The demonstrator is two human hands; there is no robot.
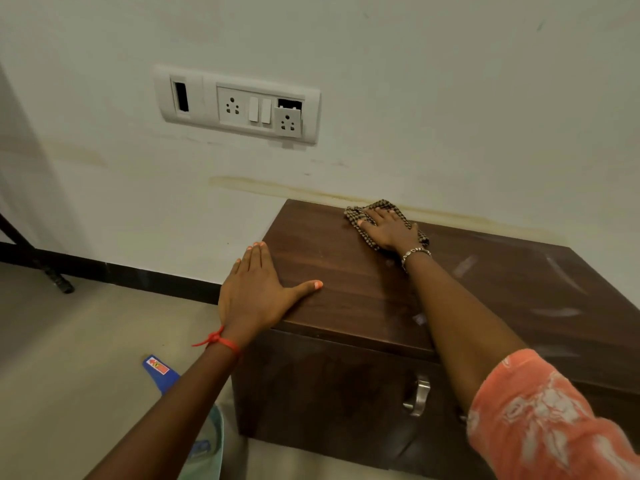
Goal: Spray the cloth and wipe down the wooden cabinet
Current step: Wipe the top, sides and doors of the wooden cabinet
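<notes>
Cloth (checked) sits on the cabinet; both hands lie flat, right hand pressing it, left hand on wood.

The cabinet stands on the floor, its back against the wall. The cloth lies at the far edge of its top, beside the wall, under the flat right hand. The left hand rests flat on the top's near left corner, well apart from the cloth. A socket panel sits on the wall, above and to the left. A spray bottle is on the floor, near and left of the cabinet.
</notes>
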